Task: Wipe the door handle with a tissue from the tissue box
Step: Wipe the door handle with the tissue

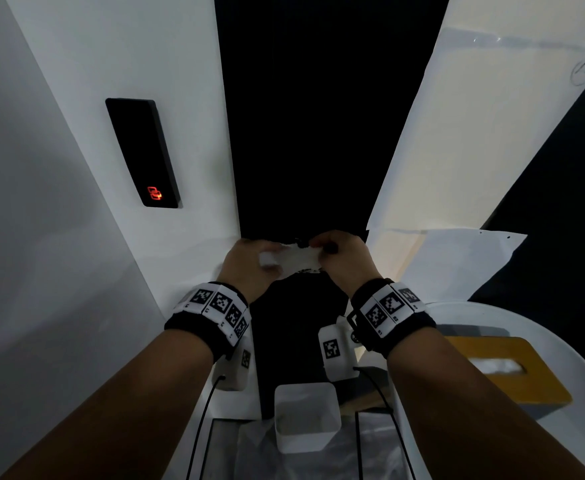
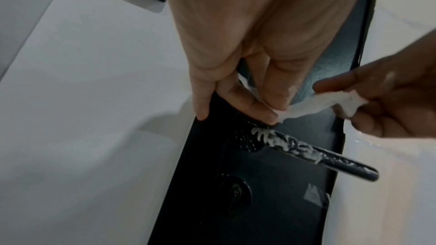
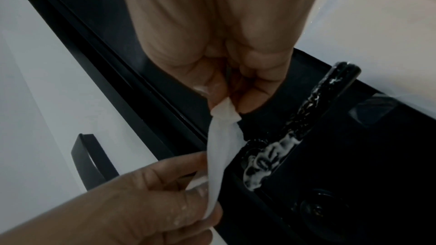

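A white tissue point(image 1: 292, 258) is stretched between my two hands in front of the black door. My left hand point(image 1: 249, 263) pinches one end of the tissue point(image 2: 306, 108). My right hand point(image 1: 341, 256) pinches the other end of the tissue point(image 3: 224, 137). The black lever door handle point(image 2: 313, 153) lies just below the tissue, streaked with white foam. The same door handle point(image 3: 306, 120) appears beside my right fingers. In the head view my hands hide the handle. A yellow-topped tissue box point(image 1: 505, 368) stands at the lower right.
A black card reader point(image 1: 142, 152) with a red light is on the white wall at the left. A round keyhole plate point(image 2: 234, 191) sits below the handle. A white open container point(image 1: 306, 417) and a white curved surface point(image 1: 491, 313) are below my arms.
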Demonstrator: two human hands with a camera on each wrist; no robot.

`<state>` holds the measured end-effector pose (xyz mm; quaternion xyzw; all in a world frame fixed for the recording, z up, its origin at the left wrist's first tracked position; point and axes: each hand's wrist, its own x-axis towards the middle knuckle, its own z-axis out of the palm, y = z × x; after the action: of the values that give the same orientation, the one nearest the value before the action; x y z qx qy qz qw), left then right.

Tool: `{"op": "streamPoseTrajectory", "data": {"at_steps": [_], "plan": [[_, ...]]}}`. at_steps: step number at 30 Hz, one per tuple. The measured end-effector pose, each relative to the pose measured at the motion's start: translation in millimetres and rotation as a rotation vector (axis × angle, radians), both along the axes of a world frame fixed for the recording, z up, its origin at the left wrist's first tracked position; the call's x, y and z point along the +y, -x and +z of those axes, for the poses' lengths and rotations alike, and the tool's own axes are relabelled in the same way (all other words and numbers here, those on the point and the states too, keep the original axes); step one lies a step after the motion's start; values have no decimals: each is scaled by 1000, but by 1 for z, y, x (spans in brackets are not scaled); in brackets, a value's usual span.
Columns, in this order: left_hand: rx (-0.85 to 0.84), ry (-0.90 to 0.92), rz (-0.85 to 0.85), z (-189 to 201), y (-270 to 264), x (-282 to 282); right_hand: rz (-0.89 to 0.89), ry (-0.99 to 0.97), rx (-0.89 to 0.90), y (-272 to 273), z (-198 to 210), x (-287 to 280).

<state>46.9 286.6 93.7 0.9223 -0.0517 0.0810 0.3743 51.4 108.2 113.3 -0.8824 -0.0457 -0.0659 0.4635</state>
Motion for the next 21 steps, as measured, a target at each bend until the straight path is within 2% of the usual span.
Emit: {"op": "streamPoseTrajectory", "data": {"at_steps": [7,11,16,18,21], "plan": [[65,-111,11,-9,-14,1,-17,-102,10,-4,-1,3],[40,-101,47,-12,-17,5,-25,-213,22,-6,-3,5],[-26,-111,-17,-18,-18,8,-52,-341,48,-8,-3,2],[-29,-88,-26,-18,-17,9,-31,-301,55,-10,-3,0],[-39,96,-74,-10,-14,4,29,-154,28,-9,-6,1]]}}
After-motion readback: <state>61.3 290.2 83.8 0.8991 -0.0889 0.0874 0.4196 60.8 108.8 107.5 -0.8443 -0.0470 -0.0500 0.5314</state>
